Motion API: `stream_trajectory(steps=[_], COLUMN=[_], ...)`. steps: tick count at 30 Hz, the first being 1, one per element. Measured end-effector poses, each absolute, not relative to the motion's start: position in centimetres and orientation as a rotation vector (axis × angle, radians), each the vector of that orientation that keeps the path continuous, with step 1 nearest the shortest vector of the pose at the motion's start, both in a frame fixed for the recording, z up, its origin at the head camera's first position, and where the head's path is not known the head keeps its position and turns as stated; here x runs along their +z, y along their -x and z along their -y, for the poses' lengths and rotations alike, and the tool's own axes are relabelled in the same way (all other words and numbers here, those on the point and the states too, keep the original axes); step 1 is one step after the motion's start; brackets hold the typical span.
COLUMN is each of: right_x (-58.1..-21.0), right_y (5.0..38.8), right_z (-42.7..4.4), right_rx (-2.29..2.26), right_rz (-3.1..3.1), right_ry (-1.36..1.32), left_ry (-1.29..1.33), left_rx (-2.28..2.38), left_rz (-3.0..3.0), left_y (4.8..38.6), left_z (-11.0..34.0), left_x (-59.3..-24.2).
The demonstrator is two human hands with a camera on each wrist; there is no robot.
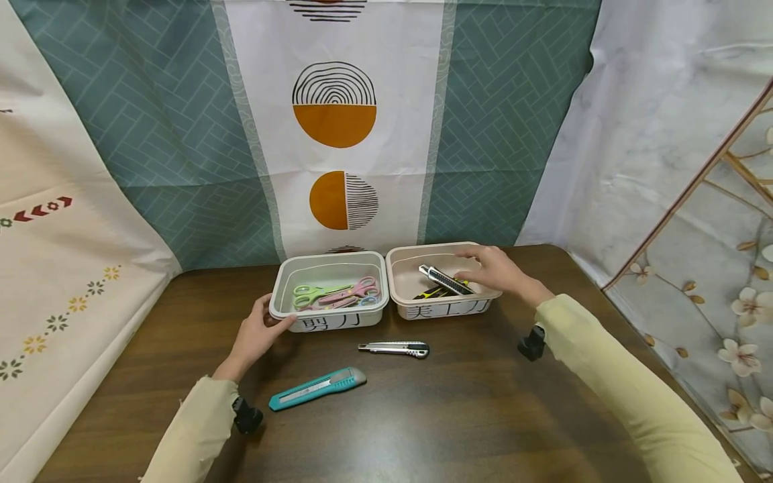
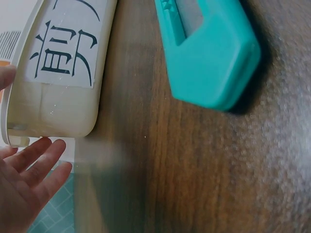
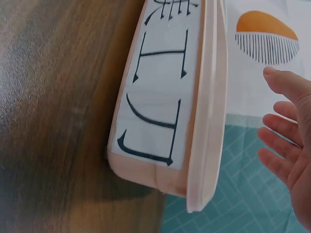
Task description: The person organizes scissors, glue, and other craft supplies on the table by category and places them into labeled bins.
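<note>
My left hand [image 1: 256, 335] holds the left front corner of a pale green plastic bin [image 1: 280, 278], its thumb on the rim and its fingers along the side. Inside lie several scissors [image 1: 338, 293] with green, pink and blue handles. Over the right part of a beige bin [image 1: 398, 255], my right hand [image 1: 492, 268] hovers with fingers extended and nothing in them. A silver and black utility knife [image 1: 445, 278] rests in that bin on top of yellow and black utility knives [image 1: 431, 292]. In the right wrist view the right hand [image 3: 291, 131] appears apart from the rim.
A slim silver utility knife [image 1: 395, 349] lies on the dark wooden table [image 1: 459, 416] before the bins. Nearer me is a large teal utility knife [image 1: 318, 388]. Both bins carry white labels with black characters. A patterned cloth [image 1: 483, 134] hangs behind them.
</note>
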State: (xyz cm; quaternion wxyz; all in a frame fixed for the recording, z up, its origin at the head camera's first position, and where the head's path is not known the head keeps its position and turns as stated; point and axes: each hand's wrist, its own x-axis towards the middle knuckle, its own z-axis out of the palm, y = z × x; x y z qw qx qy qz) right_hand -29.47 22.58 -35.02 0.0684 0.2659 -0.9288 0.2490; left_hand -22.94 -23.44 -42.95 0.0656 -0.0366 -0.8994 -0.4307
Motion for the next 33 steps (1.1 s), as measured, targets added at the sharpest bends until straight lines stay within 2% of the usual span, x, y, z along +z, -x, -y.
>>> stream_trajectory(steps=[18, 33], right_x=[-34.2, -37.8], right_y=[26.9, 23.6], right_z=[-19.9, -17.2], right_rx=[0.78, 0.783], right_rz=[2.69, 2.643], right_ry=[-1.071, -1.218], left_ry=[0.105, 0.122], left_rx=[-1.302, -1.268], left_rz=[2.721, 2.712], left_y=[22.9, 23.0], left_z=[23.7, 23.6], left_x=[-43.0, -43.1])
